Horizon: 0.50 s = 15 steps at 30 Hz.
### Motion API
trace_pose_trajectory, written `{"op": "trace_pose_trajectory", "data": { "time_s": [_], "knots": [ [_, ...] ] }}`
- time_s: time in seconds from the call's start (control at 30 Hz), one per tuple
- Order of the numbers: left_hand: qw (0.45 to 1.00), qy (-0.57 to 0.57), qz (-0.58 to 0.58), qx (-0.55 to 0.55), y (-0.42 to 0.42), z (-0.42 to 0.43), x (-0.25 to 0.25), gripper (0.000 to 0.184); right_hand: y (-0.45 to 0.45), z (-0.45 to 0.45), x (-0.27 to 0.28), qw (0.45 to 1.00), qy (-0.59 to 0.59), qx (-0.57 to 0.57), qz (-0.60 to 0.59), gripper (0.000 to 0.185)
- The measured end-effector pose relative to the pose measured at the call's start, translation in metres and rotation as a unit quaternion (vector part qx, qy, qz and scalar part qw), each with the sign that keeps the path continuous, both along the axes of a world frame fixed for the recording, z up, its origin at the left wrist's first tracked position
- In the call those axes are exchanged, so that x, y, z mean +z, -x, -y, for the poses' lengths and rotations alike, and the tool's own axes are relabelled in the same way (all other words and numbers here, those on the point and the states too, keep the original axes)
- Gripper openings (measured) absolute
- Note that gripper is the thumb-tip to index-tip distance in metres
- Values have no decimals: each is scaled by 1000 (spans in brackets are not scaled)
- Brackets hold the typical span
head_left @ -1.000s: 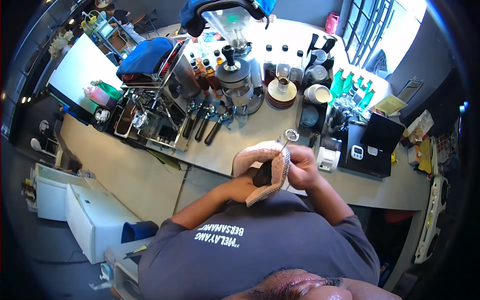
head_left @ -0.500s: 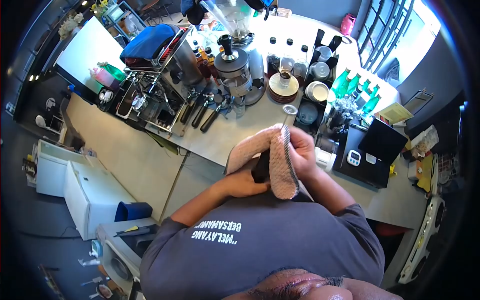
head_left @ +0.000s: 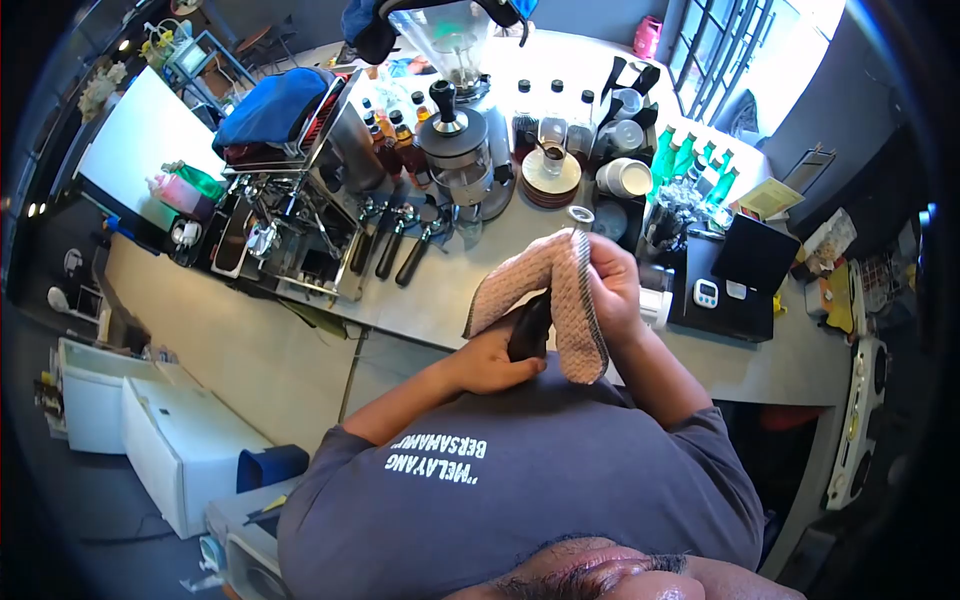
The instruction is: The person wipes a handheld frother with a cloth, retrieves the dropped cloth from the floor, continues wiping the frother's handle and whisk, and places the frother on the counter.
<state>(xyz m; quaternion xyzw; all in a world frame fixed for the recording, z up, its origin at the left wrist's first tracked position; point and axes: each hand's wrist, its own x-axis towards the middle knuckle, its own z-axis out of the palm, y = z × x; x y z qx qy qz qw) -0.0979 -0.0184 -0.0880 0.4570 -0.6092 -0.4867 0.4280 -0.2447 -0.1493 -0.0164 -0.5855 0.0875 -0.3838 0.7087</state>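
- While the left hand (head_left: 488, 362) grips the black handle (head_left: 530, 332), the right hand (head_left: 615, 288) pinches the cloth (head_left: 574, 315) below the whisk (head_left: 580, 217) tip.
- Whisk, before the chest: probably light, stiff; handle suits gripping.
- Cloth: looks soft, floppy.

I cannot trace the span between metal ring (head_left: 580, 214) and dark handle (head_left: 531, 328) (pink cloth (head_left: 575, 310) conceals it); the upper edge crops the blue-black cover (head_left: 364, 30).

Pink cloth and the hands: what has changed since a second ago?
The right hand has moved forward, toward the stacked plates, bringing the pink cloth along; the cloth's near flap now shows its broad face rather than its edge. The metal ring end has shifted forward too. The left hand still grips the dark handle; nothing was let go.
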Motion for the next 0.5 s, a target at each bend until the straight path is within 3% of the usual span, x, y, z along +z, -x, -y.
{"op": "trace_pose_trajectory", "data": {
  "time_s": [0.07,0.17,0.23,0.4,0.5],
  "knots": [
    [999,-25,-35,-27,-21,-12,4,43,-15,-17,-19,999,32,-12,-39,22],
    [998,-20,-57,-10,-48,-28,20,39,-45,-57,-31,999,-25,-3,-33,22],
    [991,-53,-124,-24,-70,-40,23,41,-65,-68,-25,999,-40,-2,-33,22],
    [988,-40,-152,-4,-115,-74,17,49,-119,-90,-3,999,-26,-35,-25,18],
    [978,-44,-202,2,-135,-88,14,51,-146,-110,-23,998,-39,-23,-51,15]
  ]
}}
